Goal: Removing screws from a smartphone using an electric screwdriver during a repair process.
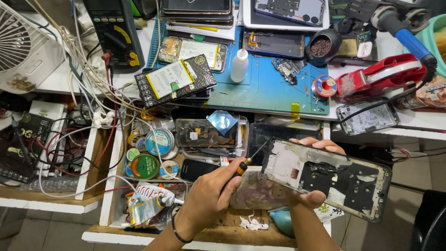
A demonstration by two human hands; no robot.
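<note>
- Head view: left hand (209, 195) is curled tight around a small screwdriver (248, 159), its tip by the phone's edge.
- Right hand (313, 186) grips an open phone frame (327, 176) over the messy drawer (109, 186).

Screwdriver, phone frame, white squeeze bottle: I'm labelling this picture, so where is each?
screwdriver (247, 161), head view, orange collar above the grip.
phone frame (344, 183), head view, dark inner plate.
white squeeze bottle (239, 67), head view, its body.
</note>
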